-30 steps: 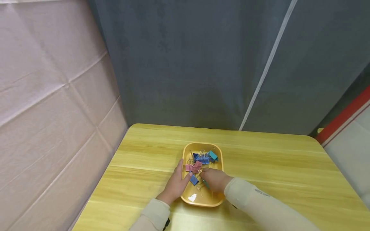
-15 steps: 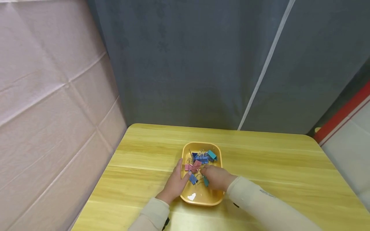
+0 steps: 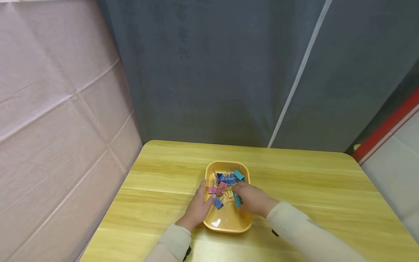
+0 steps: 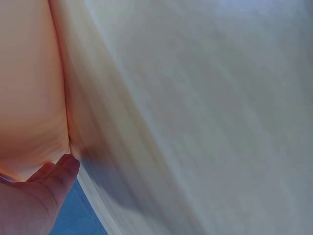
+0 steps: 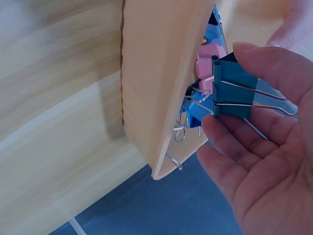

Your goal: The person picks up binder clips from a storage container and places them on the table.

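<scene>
A yellow plastic tray (image 3: 229, 222) stands on the table and contains several binder clips. My left hand (image 3: 196, 208) holds its left wall, with the thumb over the rim and the fingers along the outside. Inside the tray's right part, my right hand (image 3: 254, 198) pinches a teal binder clip (image 5: 235, 88) between thumb and fingers; its wire handles point toward the palm in the right wrist view. Pink binder clips (image 3: 220, 188) lie left of it, and a blue binder clip (image 3: 218, 203) is near my left thumb. Farther back are more blue clips (image 3: 228, 181) and another teal clip (image 3: 239, 175).
The wooden table (image 3: 304, 182) extends on both sides of the tray. A dark grey curtain (image 3: 209, 72) hangs behind its far edge. Pale cloth (image 3: 65, 127) covers the left side, and a red strip (image 3: 386, 125) shows at the right.
My right hand has shifted right and slightly back within the tray, taking the teal binder clip along, away from the pink and blue clips. The left hand stays on the tray.
</scene>
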Motion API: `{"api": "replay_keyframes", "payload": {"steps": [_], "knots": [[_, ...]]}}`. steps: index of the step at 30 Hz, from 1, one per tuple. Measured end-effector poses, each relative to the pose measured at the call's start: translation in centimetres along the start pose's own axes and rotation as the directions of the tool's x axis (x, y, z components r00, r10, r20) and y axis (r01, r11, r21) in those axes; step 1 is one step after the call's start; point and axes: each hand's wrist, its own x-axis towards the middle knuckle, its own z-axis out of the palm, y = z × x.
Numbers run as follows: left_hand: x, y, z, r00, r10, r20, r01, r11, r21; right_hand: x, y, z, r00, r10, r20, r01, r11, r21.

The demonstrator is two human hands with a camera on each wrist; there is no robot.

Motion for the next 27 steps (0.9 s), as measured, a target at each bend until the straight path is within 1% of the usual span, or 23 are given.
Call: {"api": "replay_keyframes", "payload": {"steps": [6,9,15,21,27], "knots": [[0.0,0.0,0.0,1.0,-0.012,0.004,0.012,1.0,-0.001,-0.6,0.5,-0.4,0.999,0.002,-0.035,-0.002,1.0,0.005],[0.1,-0.1,0.0,1.0,-0.001,0.002,0.001,1.0,-0.004,-0.9,0.9,-0.7,0.999,0.002,-0.052,-0.002,1.0,0.007],[0.2,0.1,0.1,1.0,-0.007,0.003,0.007,1.0,-0.006,-1.8,1.5,-1.4,0.996,0.001,-0.094,0.0,1.0,0.009],[0.4,0.1,0.1,1.0,0.0,0.002,0.0,1.0,-0.009,-2.8,2.2,-2.0,0.992,-0.013,-0.128,0.011,1.0,-0.014],[0.5,0.0,0.1,1.0,-0.003,0.005,0.003,1.0,-0.015,-3.6,3.0,-2.1,0.989,0.051,-0.137,-0.052,0.999,-0.002]]}}
